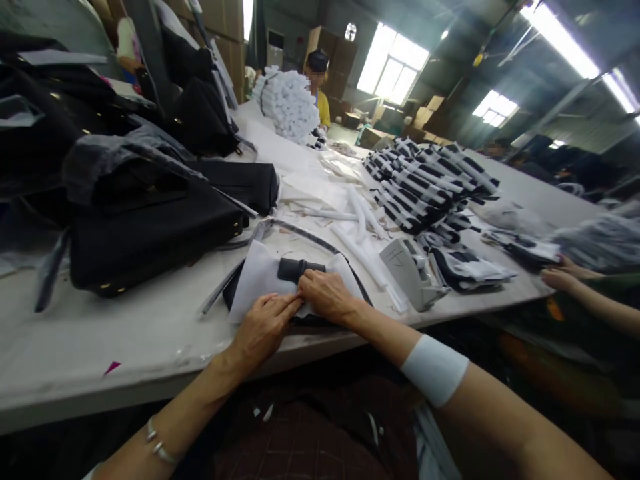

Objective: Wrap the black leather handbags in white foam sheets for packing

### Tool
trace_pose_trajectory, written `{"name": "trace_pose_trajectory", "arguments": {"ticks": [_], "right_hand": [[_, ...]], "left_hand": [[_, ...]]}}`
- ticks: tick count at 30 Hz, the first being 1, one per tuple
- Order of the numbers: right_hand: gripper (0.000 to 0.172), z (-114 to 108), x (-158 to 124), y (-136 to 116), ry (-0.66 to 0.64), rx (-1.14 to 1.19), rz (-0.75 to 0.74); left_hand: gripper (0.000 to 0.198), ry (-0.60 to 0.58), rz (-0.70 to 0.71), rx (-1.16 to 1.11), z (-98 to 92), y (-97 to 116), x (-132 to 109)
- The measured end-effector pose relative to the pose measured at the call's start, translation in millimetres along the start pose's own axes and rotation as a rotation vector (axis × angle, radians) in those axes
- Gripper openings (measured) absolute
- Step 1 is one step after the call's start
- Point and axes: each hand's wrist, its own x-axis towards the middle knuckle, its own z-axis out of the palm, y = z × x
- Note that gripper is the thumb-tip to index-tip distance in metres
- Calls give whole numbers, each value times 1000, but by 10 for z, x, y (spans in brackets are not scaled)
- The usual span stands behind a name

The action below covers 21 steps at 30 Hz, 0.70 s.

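Note:
In front of me on the table lies a black handbag (231, 288) with a white sheet (259, 270) over its front. Its handle (313, 230) arches behind, wrapped in clear film. Across the sheet runs a black flap tab (293, 269) with a loop around it. My right hand (327, 295) is closed, its fingers curled at the tab's lower right side. My left hand (265, 325) rests on the sheet's lower edge, fingers stretched out, their tips touching the right hand's fingertips. What lies under the meeting fingertips is hidden.
Black handbags (155, 233) crowd the left. Behind are white rolls (287, 103); on the right, a stack of black-and-white wrapped pieces (425, 180), white strips (363, 253) and a grey tape dispenser (411, 273). A co-worker's hands (563, 277) are at far right; another person (320, 87) is behind.

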Motion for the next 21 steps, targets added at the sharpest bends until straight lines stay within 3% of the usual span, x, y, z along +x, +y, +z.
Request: {"name": "trace_pose_trajectory", "arguments": {"ticks": [5, 9, 12, 16, 18, 21], "right_hand": [[16, -41, -63, -125, 0, 51, 103], [27, -33, -304, -96, 137, 151, 76], [35, 51, -436, 24, 274, 199, -2], [26, 68, -423, 366, 335, 344, -38], [26, 0, -374, 623, 388, 388, 94], [29, -84, -281, 1069, 360, 265, 443]], "left_hand": [[48, 53, 61, 79, 5, -24, -24], [50, 89, 124, 172, 26, -16, -42], [50, 73, 141, 219, 70, 28, 19], [51, 81, 105, 273, 169, 139, 170], [51, 92, 91, 274, 231, 188, 216], [49, 132, 85, 243, 320, 215, 223]]}}
